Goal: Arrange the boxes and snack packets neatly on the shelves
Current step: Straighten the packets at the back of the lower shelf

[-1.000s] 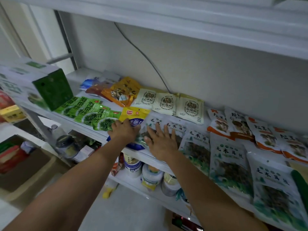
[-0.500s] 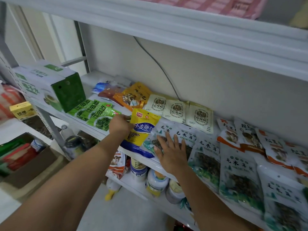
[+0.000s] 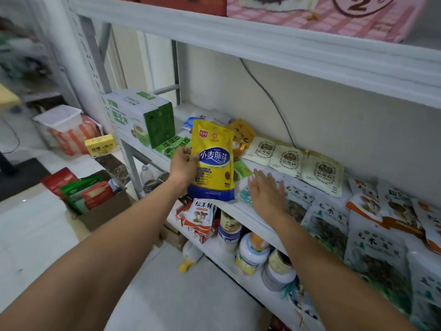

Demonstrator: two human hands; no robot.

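Head view: our left hand [image 3: 185,167] has lifted the yellow packet [image 3: 212,161] upright off the shelf [image 3: 248,215], gripping it; our right hand [image 3: 267,192] stays flat, released. Three cream packets [image 3: 291,163] line the back.

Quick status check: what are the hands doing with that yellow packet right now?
Left hand grips yellow packet, upright, lifted off the shelf. Right hand open, flat on shelf packets. Nothing in the way.
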